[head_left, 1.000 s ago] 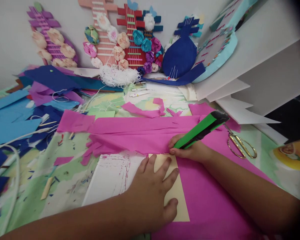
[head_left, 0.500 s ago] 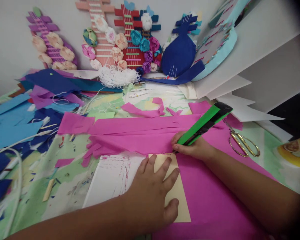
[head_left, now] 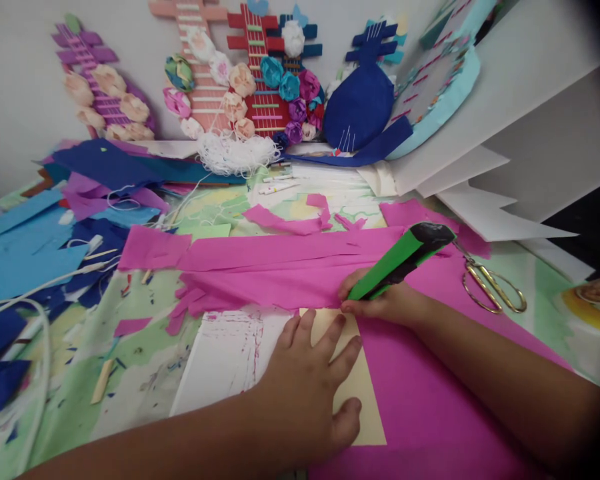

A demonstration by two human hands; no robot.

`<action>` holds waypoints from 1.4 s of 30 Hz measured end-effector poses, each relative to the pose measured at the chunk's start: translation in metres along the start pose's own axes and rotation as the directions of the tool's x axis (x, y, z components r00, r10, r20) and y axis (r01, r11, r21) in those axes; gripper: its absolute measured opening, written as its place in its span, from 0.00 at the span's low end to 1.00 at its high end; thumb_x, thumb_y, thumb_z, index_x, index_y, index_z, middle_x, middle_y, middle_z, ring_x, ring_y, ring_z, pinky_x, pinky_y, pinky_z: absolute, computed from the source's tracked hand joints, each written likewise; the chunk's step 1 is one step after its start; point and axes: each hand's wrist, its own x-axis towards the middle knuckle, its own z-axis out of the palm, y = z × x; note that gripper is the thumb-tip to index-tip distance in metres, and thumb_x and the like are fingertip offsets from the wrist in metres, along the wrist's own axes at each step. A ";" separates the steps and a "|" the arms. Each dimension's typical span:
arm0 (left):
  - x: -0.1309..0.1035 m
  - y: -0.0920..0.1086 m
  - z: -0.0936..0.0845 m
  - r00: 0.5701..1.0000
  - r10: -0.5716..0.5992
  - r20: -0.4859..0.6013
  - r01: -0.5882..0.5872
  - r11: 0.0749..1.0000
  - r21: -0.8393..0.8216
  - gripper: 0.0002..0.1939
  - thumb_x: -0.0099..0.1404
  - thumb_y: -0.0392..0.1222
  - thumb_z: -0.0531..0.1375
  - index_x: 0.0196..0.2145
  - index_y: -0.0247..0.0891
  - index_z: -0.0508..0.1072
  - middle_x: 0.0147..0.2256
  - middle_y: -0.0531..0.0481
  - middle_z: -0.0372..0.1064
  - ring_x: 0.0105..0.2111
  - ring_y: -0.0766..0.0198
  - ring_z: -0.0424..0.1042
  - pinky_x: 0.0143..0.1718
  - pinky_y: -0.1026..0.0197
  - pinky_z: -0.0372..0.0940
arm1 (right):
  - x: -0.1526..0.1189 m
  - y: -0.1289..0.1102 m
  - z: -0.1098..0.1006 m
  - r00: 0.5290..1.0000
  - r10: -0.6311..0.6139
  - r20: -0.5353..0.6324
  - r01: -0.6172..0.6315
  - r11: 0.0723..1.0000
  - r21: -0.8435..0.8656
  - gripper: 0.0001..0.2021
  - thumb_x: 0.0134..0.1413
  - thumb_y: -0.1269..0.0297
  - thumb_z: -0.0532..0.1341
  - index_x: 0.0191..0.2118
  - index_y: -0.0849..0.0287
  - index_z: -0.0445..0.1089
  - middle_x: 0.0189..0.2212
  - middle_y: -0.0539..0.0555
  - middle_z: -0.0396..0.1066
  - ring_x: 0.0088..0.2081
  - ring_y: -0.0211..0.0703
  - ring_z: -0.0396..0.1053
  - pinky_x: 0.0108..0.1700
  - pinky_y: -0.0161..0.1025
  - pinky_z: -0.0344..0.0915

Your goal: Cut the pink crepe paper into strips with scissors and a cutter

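My left hand [head_left: 307,383] lies flat with its fingers spread on a cream card [head_left: 371,420]. Under the card are a sheet of pink paper [head_left: 430,400] and, to the left, a white board [head_left: 220,353] scored with pinkish lines. In my right hand [head_left: 387,303] is a green and black utility knife [head_left: 393,263], tilted with its butt up and to the right. My fingers wrap its lower end beside the card's upper right corner. The knife's tip is hidden behind them.
Gold-handled scissors [head_left: 495,287] rest on the right. Blue paper pieces [head_left: 30,260] and a white cable [head_left: 43,347] occupy the left side. White yarn [head_left: 237,153] and paper instruments, including a dark blue one [head_left: 357,107], stand along the back. Large white sheets [head_left: 480,113] lean at right.
The knife in my right hand has shifted slightly left and toward me, along the card's top corner. My left hand stays pressed on the card. The view has moved a little.
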 end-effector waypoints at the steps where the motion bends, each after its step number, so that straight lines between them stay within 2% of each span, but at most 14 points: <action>1: 0.000 0.000 0.000 1.000 0.001 -0.001 -0.001 1.000 0.000 0.30 0.60 0.57 0.46 0.58 0.48 0.49 0.59 0.48 0.41 0.56 0.36 0.37 0.52 0.37 0.39 | 0.000 0.000 0.000 1.000 0.000 -0.008 0.000 1.000 -0.001 0.08 0.43 0.61 0.61 0.30 0.60 0.67 0.26 0.50 0.69 0.30 0.37 0.67 0.34 0.35 0.65; 14: 0.001 0.001 -0.004 1.000 0.004 0.019 -0.004 1.000 -0.013 0.29 0.59 0.57 0.46 0.57 0.48 0.49 0.59 0.49 0.41 0.56 0.36 0.38 0.52 0.37 0.40 | 0.000 -0.005 -0.002 0.997 0.037 -0.073 -0.035 0.999 0.037 0.07 0.43 0.62 0.61 0.29 0.60 0.68 0.26 0.50 0.70 0.29 0.37 0.67 0.33 0.34 0.66; 18: 0.001 -0.001 0.001 1.000 0.005 0.002 -0.005 1.000 0.016 0.29 0.59 0.57 0.46 0.57 0.49 0.49 0.59 0.49 0.40 0.56 0.37 0.38 0.51 0.37 0.40 | 0.001 -0.005 -0.003 0.997 0.066 -0.035 -0.064 0.997 0.050 0.08 0.44 0.61 0.61 0.29 0.60 0.68 0.25 0.50 0.70 0.29 0.36 0.67 0.32 0.34 0.66; 23: 0.001 -0.004 0.009 0.999 0.014 -0.036 -0.013 1.000 0.029 0.30 0.59 0.57 0.46 0.58 0.50 0.48 0.59 0.50 0.39 0.56 0.37 0.37 0.51 0.36 0.39 | -0.002 -0.003 -0.003 0.999 0.030 -0.035 -0.031 0.999 -0.013 0.07 0.43 0.62 0.61 0.30 0.59 0.69 0.27 0.50 0.70 0.31 0.38 0.68 0.35 0.35 0.66; 27: 0.001 -0.004 0.012 0.999 0.019 -0.048 -0.017 0.999 0.027 0.30 0.59 0.58 0.45 0.58 0.49 0.48 0.59 0.50 0.39 0.56 0.36 0.36 0.51 0.36 0.40 | -0.004 0.000 -0.002 0.991 0.065 -0.117 -0.058 0.997 0.059 0.08 0.41 0.62 0.62 0.30 0.59 0.68 0.27 0.50 0.70 0.30 0.38 0.68 0.33 0.35 0.67; 31: 0.001 -0.003 0.010 0.999 0.012 -0.034 -0.011 1.000 0.012 0.30 0.59 0.58 0.45 0.57 0.49 0.48 0.59 0.50 0.38 0.56 0.36 0.36 0.51 0.36 0.39 | -0.003 0.001 -0.003 0.993 0.069 -0.100 -0.058 0.992 0.115 0.06 0.42 0.64 0.62 0.29 0.59 0.68 0.25 0.49 0.70 0.29 0.36 0.68 0.32 0.33 0.67; 35: 0.001 -0.003 0.006 1.000 0.007 -0.007 -0.007 1.000 -0.005 0.30 0.59 0.58 0.45 0.57 0.49 0.49 0.60 0.50 0.38 0.56 0.35 0.36 0.51 0.36 0.39 | -0.003 0.001 -0.005 0.987 0.082 -0.139 -0.059 0.985 0.160 0.05 0.43 0.64 0.62 0.28 0.59 0.68 0.24 0.49 0.69 0.27 0.35 0.67 0.31 0.32 0.67; 42: 0.001 -0.001 0.003 1.000 -0.004 0.018 0.004 1.000 -0.011 0.29 0.59 0.57 0.45 0.57 0.49 0.49 0.59 0.49 0.39 0.56 0.36 0.36 0.52 0.36 0.38 | -0.003 0.003 -0.004 0.996 0.045 -0.077 -0.036 0.992 0.117 0.05 0.43 0.64 0.61 0.29 0.59 0.68 0.24 0.49 0.69 0.28 0.35 0.67 0.31 0.32 0.66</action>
